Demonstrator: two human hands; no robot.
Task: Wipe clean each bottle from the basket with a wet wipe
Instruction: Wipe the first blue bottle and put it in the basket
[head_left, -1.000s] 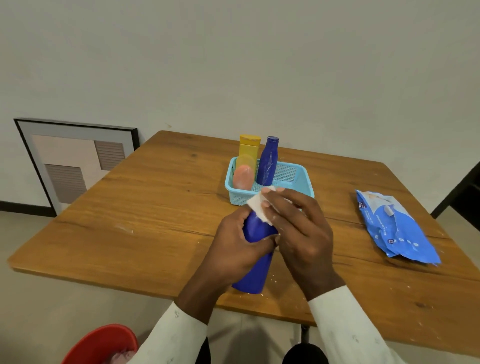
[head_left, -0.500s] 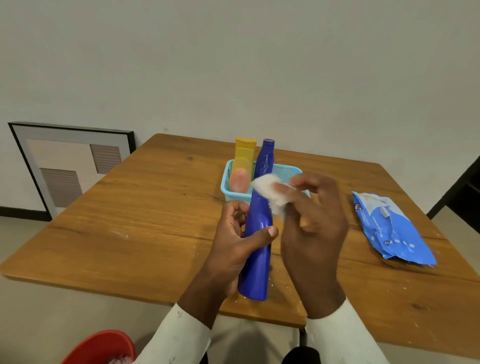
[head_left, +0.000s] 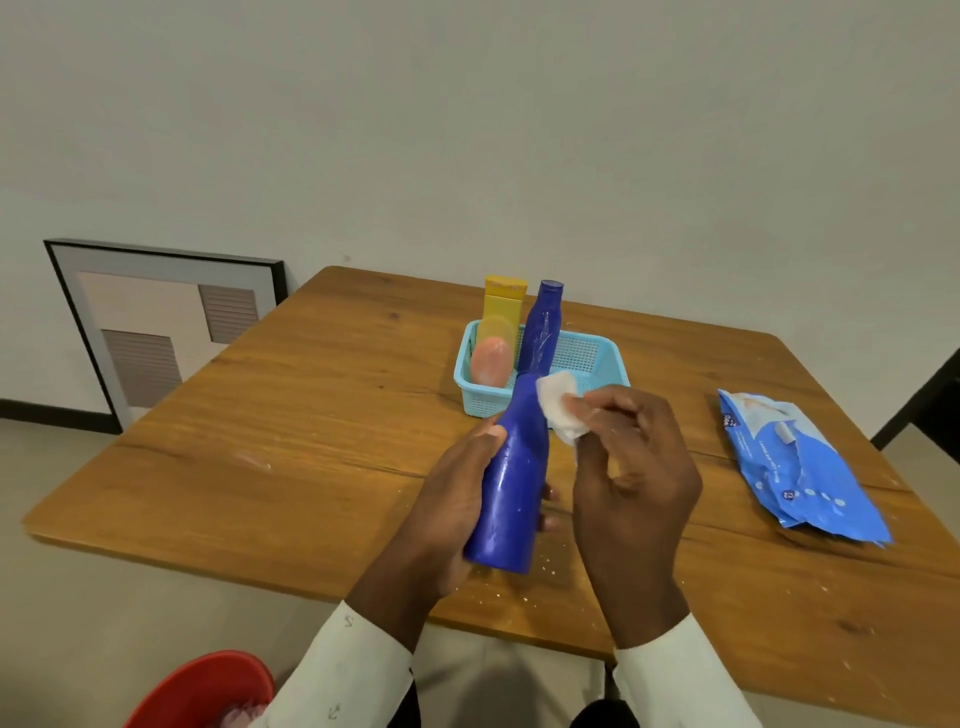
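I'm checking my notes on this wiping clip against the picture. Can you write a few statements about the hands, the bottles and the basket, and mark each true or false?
1. The left hand grips the blue bottle. True.
2. The right hand pinches a white wet wipe. True.
3. The basket holds nothing. False: a yellow bottle, a pink bottle and a second blue bottle stand in it.
4. The pack of wipes lies inside the basket. False: it lies on the table, to the right of the hands.
5. The held bottle is above the table's near edge. True.
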